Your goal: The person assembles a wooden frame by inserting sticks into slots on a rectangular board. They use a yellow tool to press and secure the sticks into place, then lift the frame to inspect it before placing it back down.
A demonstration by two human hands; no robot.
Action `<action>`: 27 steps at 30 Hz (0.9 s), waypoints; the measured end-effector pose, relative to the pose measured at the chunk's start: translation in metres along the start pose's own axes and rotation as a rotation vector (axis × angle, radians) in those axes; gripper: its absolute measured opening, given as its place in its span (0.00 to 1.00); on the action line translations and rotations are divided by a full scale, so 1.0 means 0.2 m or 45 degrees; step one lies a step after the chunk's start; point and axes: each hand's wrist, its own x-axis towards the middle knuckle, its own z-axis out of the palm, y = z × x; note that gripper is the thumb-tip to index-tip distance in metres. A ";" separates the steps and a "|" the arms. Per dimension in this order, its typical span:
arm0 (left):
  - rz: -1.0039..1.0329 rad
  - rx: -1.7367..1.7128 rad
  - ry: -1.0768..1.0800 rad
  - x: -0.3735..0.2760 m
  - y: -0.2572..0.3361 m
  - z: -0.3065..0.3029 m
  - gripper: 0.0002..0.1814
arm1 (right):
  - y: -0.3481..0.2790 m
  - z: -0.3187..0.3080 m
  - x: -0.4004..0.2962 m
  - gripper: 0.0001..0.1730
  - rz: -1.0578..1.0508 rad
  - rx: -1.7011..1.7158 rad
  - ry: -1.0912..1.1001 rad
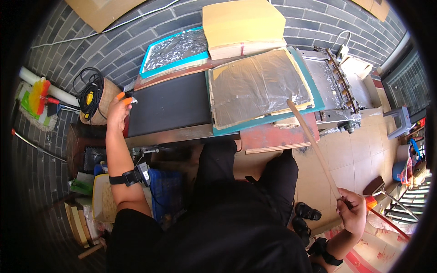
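My right hand, at the lower right, grips the near end of a long thin wooden stick. The stick's far end lies over a film-covered sheet with yellow edges, which rests on a teal board. My left hand is raised at the left end of a dark flat panel. Orange covers sit on its fingertips, and a small shiny scrap shows at them; whether the fingers pinch it is unclear.
Behind stand a stack of yellow paper and a blue-rimmed tray of silvery material. A metal frame with a knobbed bar is at the right. Coiled black cable lies on a basket at the left. A grey stool stands at the far right.
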 end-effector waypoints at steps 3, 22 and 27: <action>0.073 -0.028 0.008 0.05 0.04 0.02 0.34 | -0.03 0.02 0.02 0.18 -0.023 0.037 -0.035; 0.428 0.469 0.160 0.55 0.23 0.86 0.43 | -0.26 0.22 0.14 0.19 -0.047 -0.088 -0.109; 0.586 0.470 -0.416 0.01 0.11 0.97 0.46 | -0.20 0.26 0.14 0.18 -0.039 -0.077 -0.071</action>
